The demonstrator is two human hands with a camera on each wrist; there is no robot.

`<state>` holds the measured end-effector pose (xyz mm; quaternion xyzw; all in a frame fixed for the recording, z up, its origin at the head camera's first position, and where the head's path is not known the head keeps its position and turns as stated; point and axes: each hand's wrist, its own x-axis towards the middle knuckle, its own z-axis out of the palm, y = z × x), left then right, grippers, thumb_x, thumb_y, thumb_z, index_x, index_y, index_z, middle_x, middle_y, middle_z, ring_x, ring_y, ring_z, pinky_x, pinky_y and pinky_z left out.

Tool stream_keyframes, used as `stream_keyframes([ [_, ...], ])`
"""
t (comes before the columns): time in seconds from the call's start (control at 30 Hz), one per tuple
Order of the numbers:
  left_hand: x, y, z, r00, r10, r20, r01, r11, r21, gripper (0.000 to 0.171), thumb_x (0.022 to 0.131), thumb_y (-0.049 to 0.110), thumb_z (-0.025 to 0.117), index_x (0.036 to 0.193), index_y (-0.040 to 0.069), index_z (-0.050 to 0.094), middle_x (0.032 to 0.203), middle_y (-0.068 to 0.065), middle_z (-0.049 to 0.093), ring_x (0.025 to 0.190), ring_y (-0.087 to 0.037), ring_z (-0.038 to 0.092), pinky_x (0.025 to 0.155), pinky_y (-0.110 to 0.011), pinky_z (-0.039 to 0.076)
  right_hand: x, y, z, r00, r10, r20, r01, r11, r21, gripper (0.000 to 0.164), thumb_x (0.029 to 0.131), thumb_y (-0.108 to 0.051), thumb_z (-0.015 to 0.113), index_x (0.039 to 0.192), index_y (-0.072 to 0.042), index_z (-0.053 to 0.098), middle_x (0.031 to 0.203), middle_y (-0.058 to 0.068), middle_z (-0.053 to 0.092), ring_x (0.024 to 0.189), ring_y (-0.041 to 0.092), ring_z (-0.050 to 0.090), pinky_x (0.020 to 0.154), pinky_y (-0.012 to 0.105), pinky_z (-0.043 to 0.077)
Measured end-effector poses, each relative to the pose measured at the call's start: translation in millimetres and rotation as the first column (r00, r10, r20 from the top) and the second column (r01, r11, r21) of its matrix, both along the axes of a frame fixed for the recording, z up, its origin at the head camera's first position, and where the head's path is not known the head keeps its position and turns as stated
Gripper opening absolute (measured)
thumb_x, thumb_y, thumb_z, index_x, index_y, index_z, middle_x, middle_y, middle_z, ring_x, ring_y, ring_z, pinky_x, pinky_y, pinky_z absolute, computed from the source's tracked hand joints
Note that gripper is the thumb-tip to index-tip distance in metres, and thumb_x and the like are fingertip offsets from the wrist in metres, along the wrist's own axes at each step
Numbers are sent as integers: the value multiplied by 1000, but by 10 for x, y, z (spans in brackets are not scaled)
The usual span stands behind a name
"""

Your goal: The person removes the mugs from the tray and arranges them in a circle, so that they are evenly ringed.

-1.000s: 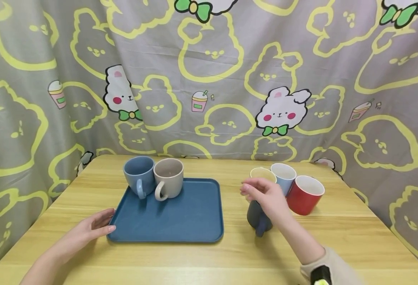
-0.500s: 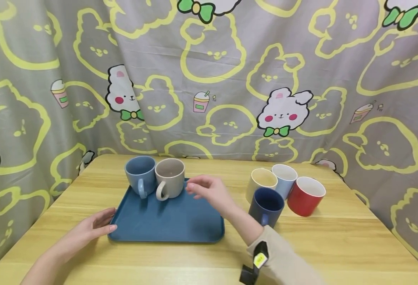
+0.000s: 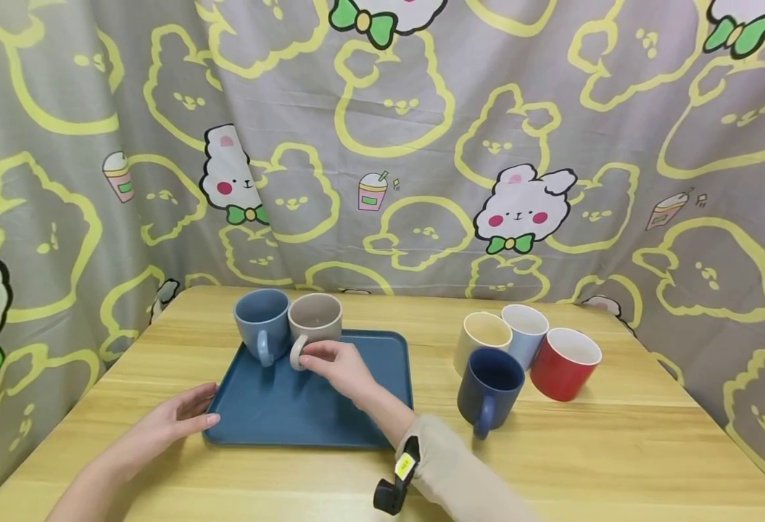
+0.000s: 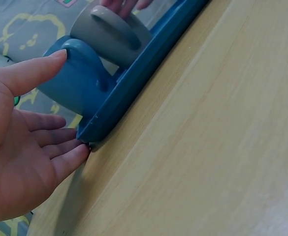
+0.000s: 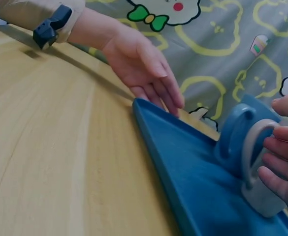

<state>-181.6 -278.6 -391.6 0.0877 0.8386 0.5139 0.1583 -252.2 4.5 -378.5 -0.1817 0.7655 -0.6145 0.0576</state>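
Note:
My left hand [image 3: 183, 417] lies at the near left corner of a blue tray [image 3: 304, 420], thumb apart and fingertips right at its rim. In the left wrist view that palm [image 4: 20, 167] faces the tray edge. Over the tray, my right hand [image 3: 339, 368] has its fingertips at the handle of a beige mug [image 3: 320, 319]. The right wrist view shows those fingers [image 5: 276, 184] loosely extended beside the mug's handle [image 5: 249, 147], not wrapped round it. A blue mug [image 3: 261, 322] stands upright next to the beige one, at the tray's far left, its handle facing me.
Right of the tray on the wooden table [image 3: 591, 464] stand a navy mug [image 3: 489, 391], a yellow cup [image 3: 480, 341], a light blue cup [image 3: 526, 333] and a red cup [image 3: 563, 366], close together. A patterned curtain [image 3: 408, 145] hangs behind.
My right hand has moved left from above the navy mug, across the tray, to the beige mug's handle. The left hand stays by the tray corner, and the mugs keep their places.

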Motion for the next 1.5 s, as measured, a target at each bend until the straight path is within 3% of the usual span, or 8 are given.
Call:
stream_keyframes([
  [0.33, -6, -4, -10, 1000, -3, -9, 3, 1000, -11, 71, 95, 24, 52, 140, -16, 15, 143, -36, 18, 130, -49, 23, 97, -34, 36, -29, -171, -121, 997, 60, 54, -55, 994, -90, 27, 90, -15, 61, 111, 2, 64, 106, 9, 66, 95, 15, 59, 78, 28, 48],
  [0.47, -5, -1, -2, 1000, 10, 6, -10, 1000, -12, 72, 94, 25, 53, 141, -15, 15, 144, -35, 18, 130, -48, 24, 96, -31, 36, 3, -175, -97, 988, 107, 108, -86, 980, -179, 28, 94, -10, 54, 112, 10, 59, 109, 17, 64, 100, 24, 59, 84, 36, 49],
  [0.73, 3, -4, 8, 1000, 17, 12, -17, 1000, 2, 73, 94, 26, 53, 141, -14, 14, 145, -35, 18, 133, -47, 17, 89, -18, 36, 277, -93, 151, 994, -81, 70, 93, 978, -184, 22, 92, -8, 56, 93, 14, 61, 86, 20, 66, 86, 34, 61, 78, 41, 51],
  [0.87, -3, -4, 4, 1000, 14, 15, -15, 1000, 11, 73, 94, 26, 53, 141, -14, 14, 145, -35, 17, 133, -47, 16, 85, -13, 34, 204, -40, 7, 985, -151, 79, 164, 964, -209, 22, 91, -10, 59, 91, 11, 63, 78, 14, 65, 82, 37, 60, 74, 40, 51],
  [1.0, -10, 5, 4, 1000, 10, 18, -10, 1000, -2, 73, 94, 27, 53, 141, -14, 14, 145, -35, 17, 133, -47, 16, 92, -23, 36, 121, 62, -102, 981, -171, 94, 188, 953, -236, 22, 91, -11, 59, 90, 11, 64, 72, 6, 62, 76, 29, 60, 72, 37, 51],
  [1.17, -18, 1, -9, 1000, 7, 15, -7, 1000, -10, 73, 95, 27, 52, 141, -15, 14, 145, -35, 16, 133, -48, 16, 98, -38, 33, 192, 221, -10, 983, -158, 94, 179, 942, -284, 24, 91, -9, 59, 92, 15, 63, 68, 3, 61, 70, 11, 60, 70, 35, 52],
  [1.33, -24, -9, -18, 1000, 5, 13, -5, 1000, 2, 72, 95, 26, 52, 141, -14, 14, 145, -35, 17, 133, -47, 16, 89, -18, 36, 322, 386, 179, 990, -118, 76, 137, 934, -330, 27, 90, -6, 58, 94, 21, 59, 67, 1, 61, 68, 10, 60, 66, 29, 50],
  [1.5, -22, -18, -17, 1000, 3, 13, -3, 1000, 2, 71, 95, 26, 51, 141, -14, 14, 145, -34, 17, 133, -47, 17, 86, -15, 35, 442, 560, 443, 995, -77, 59, 94, 926, -365, 28, 90, -3, 56, 92, 25, 53, 66, 1, 61, 67, 12, 62, 65, 26, 49],
])
